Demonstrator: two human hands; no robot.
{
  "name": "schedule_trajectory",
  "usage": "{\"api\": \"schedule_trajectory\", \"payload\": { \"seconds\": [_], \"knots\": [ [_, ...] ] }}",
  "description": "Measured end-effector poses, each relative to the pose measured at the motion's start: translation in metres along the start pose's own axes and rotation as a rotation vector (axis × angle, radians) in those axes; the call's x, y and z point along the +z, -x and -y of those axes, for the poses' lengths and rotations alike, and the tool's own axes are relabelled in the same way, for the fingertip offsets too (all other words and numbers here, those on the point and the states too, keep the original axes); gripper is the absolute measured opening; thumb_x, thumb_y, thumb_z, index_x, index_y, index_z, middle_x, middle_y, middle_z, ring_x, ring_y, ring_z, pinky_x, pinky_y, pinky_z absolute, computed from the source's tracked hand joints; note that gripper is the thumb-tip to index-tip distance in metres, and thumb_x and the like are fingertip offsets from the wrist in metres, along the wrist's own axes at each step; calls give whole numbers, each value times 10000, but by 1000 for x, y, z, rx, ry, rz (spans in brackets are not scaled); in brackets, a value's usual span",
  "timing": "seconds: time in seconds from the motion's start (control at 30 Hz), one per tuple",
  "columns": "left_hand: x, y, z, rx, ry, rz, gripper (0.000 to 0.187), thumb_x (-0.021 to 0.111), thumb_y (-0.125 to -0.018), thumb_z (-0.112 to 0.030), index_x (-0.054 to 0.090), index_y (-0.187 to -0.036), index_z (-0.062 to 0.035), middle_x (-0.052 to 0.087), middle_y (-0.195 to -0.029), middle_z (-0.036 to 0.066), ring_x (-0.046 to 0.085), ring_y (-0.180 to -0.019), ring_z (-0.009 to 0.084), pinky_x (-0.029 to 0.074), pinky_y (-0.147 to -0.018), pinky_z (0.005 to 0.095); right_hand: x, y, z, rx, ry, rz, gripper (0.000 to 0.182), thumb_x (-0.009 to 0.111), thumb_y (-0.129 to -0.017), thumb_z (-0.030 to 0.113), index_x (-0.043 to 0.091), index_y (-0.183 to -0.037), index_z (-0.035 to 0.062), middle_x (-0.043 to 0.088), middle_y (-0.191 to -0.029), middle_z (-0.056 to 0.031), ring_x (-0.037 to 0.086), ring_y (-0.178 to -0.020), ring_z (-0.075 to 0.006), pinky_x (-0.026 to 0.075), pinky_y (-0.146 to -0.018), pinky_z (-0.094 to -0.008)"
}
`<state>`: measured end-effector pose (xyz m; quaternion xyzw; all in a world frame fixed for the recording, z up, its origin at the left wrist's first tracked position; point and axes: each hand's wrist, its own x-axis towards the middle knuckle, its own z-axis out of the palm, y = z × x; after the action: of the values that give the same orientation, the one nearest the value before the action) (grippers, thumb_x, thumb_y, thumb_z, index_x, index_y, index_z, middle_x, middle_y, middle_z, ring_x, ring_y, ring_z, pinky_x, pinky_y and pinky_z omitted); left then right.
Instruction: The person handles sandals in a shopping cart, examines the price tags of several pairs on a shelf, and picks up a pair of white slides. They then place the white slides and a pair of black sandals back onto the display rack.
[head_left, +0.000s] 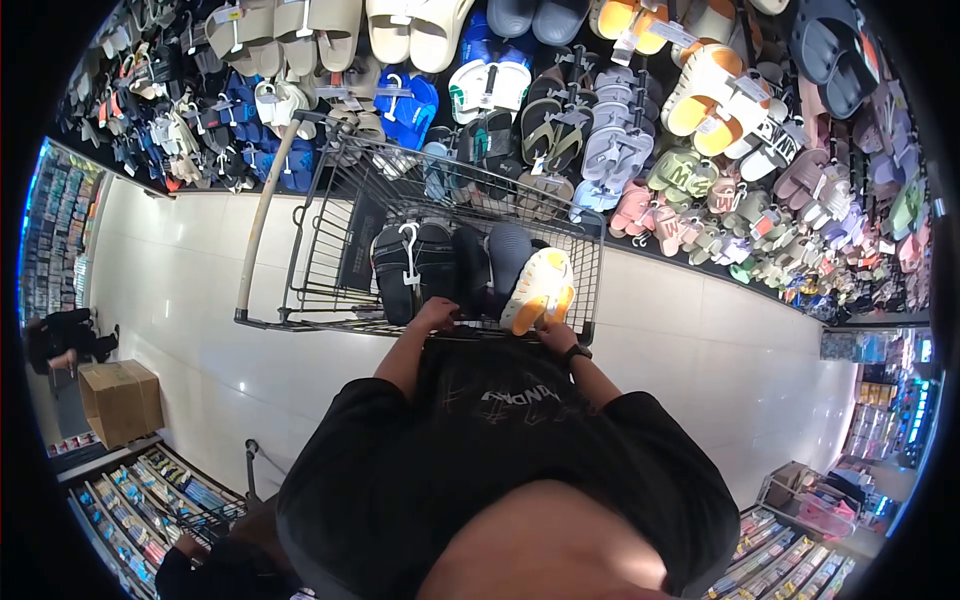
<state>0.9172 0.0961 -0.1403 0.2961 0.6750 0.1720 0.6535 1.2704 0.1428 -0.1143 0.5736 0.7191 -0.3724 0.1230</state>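
My left hand is at the near side of a wire shopping cart, by the lower corner of a pair of black slides on a white hanger. Its fingers are curled in, and whatever lies between them is hidden. With its fingers closed on the bottom end, my right hand holds a pair of white and orange slippers in the cart. A dark watch is on the right wrist. Between the two pairs stand dark grey slippers, touched by neither hand as far as I see.
A wall of hanging sandals runs behind the cart. On the left a cardboard box stands on the tiled floor, near a person in dark clothes. Another person is behind me at lower left, beside low product racks.
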Motion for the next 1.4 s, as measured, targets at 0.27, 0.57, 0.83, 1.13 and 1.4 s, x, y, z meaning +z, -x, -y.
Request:
{"api": "schedule_trajectory", "payload": {
  "seconds": [0.27,0.57,0.83,1.13,1.4],
  "knots": [
    [-4,-10,13,55,-5,-46,304,601,-907,-277,670,-996,6,693,-752,157,687,-560,255,546,-470,342,-1,7,9,-10,11,-25,308,575,-851,339,721,-981,101,710,-905,-150,681,-871,-317,527,-792,-432],
    [-6,-8,5,-10,-14,-54,305,613,-890,-271,681,-1064,-30,697,-747,146,691,-573,247,541,-480,358,2,7,12,-24,25,-114,293,581,-837,324,718,-968,101,702,-906,-164,675,-869,-333,529,-797,-452],
    [-7,-15,10,2,-8,-44,313,601,-905,-277,668,-1072,-21,693,-756,150,690,-574,243,529,-455,342,-1,3,7,-42,2,-106,274,556,-835,281,718,-979,113,706,-939,-159,683,-883,-325,540,-808,-447],
    [-9,2,-8,6,0,-44,301,593,-921,-276,632,-1028,3,682,-743,155,680,-570,248,542,-478,344,-2,-2,8,-44,-28,-120,260,584,-827,288,719,-952,105,704,-911,-157,682,-867,-317,538,-792,-439],
    [-10,-17,10,29,26,-55,312,614,-896,-265,673,-1053,-3,687,-751,160,691,-573,260,526,-470,352,-8,-2,12,-29,-5,-77,274,559,-833,294,717,-979,123,707,-934,-152,681,-893,-321,538,-810,-449]
  ]
}}
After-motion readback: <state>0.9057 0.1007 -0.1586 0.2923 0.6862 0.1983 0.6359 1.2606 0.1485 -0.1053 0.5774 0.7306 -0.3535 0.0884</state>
